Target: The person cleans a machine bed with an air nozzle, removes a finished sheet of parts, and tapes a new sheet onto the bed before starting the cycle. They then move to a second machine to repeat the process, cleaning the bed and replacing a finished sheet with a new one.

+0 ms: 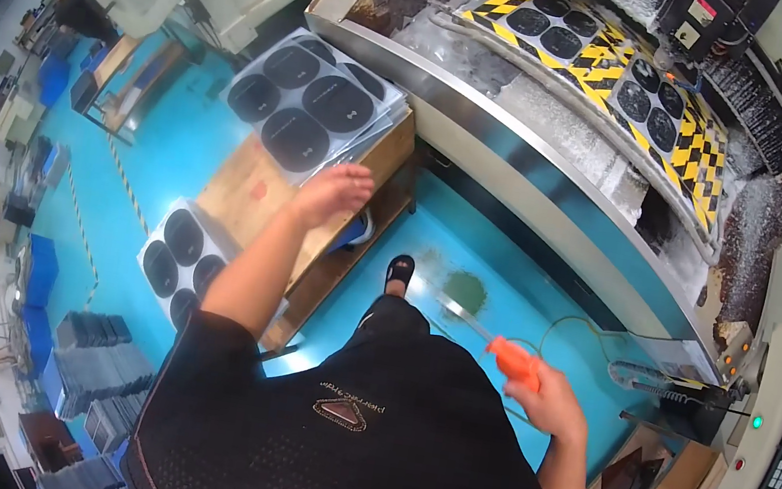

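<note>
The left hand (336,193) is hovering, fingers spread and holding nothing, just over the stack of grey sheets (316,104) lying on the wooden tabletop (247,191). The right hand (545,397) is wrapping its grip around an orange-handled tool (515,360), blade pointing floorward, away from the body

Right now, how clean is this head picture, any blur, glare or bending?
Head view: strong fisheye, the steel machine edge bows and the corners are black; the left hand is slightly motion-smeared over the grey plates; the right hand with its orange-handled tool is fairly sharp; light glare on the blue floor.
</note>
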Demonstrator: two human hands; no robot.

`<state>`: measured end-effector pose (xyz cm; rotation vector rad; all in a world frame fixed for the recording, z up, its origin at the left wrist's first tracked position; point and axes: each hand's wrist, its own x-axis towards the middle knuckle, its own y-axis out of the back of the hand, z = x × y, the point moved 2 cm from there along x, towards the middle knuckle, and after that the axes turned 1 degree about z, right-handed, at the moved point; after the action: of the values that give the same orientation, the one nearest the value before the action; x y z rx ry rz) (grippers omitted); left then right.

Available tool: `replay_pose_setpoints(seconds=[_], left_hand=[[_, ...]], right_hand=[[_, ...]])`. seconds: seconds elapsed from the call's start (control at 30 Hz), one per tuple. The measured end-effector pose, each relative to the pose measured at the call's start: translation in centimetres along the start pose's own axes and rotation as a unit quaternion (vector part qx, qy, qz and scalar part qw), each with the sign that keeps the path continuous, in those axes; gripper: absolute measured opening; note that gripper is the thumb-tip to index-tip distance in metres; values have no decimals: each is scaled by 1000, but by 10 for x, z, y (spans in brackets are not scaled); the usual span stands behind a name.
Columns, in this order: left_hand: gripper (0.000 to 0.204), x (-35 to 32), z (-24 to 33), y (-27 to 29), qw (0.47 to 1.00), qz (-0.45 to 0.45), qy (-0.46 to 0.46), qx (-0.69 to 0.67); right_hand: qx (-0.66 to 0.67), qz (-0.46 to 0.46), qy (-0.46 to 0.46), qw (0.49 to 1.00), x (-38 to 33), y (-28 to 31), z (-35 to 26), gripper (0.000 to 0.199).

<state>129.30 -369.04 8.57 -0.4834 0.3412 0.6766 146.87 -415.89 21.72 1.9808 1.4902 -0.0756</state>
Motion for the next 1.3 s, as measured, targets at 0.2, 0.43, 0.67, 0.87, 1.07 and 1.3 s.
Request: replay_pose_setpoints(seconds=[0.2,0.43,0.67,0.87,1.07,1.3], left_hand=[[18,51,67,63,985,165,-50,8],[25,111,146,130,906,233,-195,295],[53,147,185,149,546,265,-193,771],[56,171,206,134,574,246,-217,750],[56,193,218,124,583,232,-195,754],[56,196,214,126,570,248,-185,761]], right_hand=[[-33,25,26,999,77,14,-33,38],[-55,-62,-37,996,165,108,-96,41],[-290,167,-74,940,218,274,-218,41],[-454,108,-85,881,322,310,-301,35],[-542,80,-84,833,382,322,-312,36],[-573,34,-158,803,360,341,-312,30]])
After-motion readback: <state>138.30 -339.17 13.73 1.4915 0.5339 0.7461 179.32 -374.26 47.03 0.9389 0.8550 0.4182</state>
